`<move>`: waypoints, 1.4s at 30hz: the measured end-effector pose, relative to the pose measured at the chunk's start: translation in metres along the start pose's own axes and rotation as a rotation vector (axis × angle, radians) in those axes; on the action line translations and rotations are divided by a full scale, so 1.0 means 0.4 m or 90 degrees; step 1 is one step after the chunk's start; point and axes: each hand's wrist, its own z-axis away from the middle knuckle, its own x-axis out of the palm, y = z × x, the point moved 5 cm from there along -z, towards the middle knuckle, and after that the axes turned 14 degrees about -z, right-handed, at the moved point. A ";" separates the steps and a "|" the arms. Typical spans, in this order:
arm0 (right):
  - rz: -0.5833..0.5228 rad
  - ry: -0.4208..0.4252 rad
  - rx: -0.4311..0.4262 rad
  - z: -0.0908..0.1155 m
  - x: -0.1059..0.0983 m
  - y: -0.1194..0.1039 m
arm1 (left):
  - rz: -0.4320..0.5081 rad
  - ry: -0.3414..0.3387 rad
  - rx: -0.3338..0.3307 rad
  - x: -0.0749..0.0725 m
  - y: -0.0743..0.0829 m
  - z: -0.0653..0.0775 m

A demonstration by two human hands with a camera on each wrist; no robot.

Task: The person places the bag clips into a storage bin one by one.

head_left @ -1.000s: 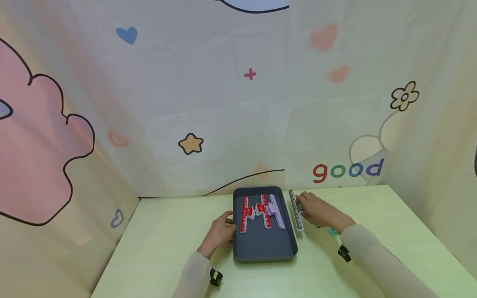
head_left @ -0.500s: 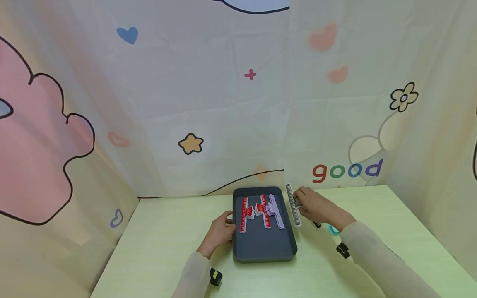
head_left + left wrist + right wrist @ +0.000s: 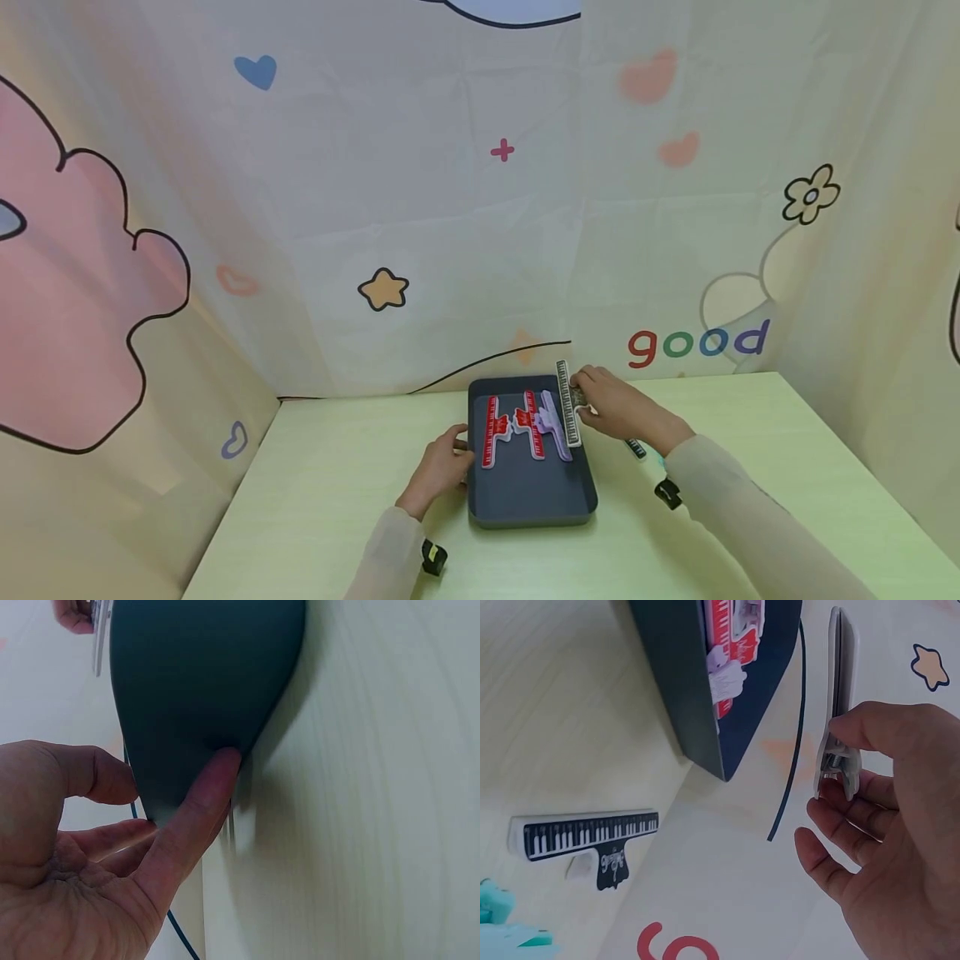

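My right hand (image 3: 611,402) pinches a black-and-white piano-keyboard clip (image 3: 568,404) between thumb and fingers. In the head view this clip overlaps the right rim of the dark grey tray (image 3: 528,500); the right wrist view shows the clip (image 3: 840,682) edge-on, raised above the table. Two red keyboard-pattern clips (image 3: 491,433) and a purple clip (image 3: 555,429) lie inside the tray. At the tray's left side, my left hand (image 3: 437,472) holds the wall. The left wrist view has its thumb near the rim and a finger (image 3: 199,802) against the outer wall low down.
Right of the tray, a second black keyboard clip (image 3: 592,832) lies on the pale green table (image 3: 337,467), with turquoise clips (image 3: 514,926) near it. The right forearm partly covers these in the head view. A printed cloth backdrop (image 3: 450,208) rises behind the table.
My right hand has carried the black-and-white clip leftward and up, from beside the tray to over its right rim. The second black clip has come into sight. The left hand and tray stay put.
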 end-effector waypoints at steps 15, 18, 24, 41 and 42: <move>-0.009 -0.024 -0.015 -0.060 0.021 -0.070 | 0.003 0.001 -0.001 -0.005 0.002 0.000; -0.019 -0.032 -0.014 -0.072 0.030 -0.081 | 0.003 0.000 -0.004 -0.004 0.000 -0.002; -0.008 -0.036 -0.031 -0.097 0.045 -0.103 | 0.000 0.001 -0.001 -0.002 -0.003 -0.008; -0.050 -0.095 -0.001 -0.163 0.132 -0.148 | 0.009 -0.003 0.001 -0.004 0.000 -0.002; -0.052 -0.097 0.000 -0.166 0.138 -0.149 | 0.011 -0.004 0.001 -0.004 0.000 -0.002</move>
